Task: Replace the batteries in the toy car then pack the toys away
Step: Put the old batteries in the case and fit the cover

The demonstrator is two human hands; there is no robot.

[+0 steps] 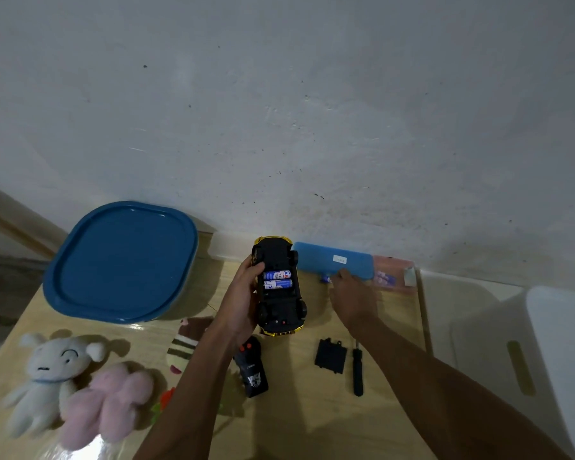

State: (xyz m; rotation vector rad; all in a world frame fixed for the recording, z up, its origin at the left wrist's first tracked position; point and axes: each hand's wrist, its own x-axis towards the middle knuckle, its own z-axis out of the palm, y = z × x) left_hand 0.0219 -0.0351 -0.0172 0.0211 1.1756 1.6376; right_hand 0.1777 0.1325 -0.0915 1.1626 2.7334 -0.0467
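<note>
While left hand (243,295) clamps toy car (281,305) belly-up so the open bay (278,280) faces up, right hand (351,295) reaches the loose battery (325,279) at its fingertips (341,274); can't tell if pinched.

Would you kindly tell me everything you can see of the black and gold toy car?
The black and gold plastic toy car is turned belly-up, its black underside and four wheels facing the camera. Its battery bay is uncovered, with two blue and white cylindrical batteries lying side by side inside. The left hand grips it along one side, over the pale wooden table.
</note>
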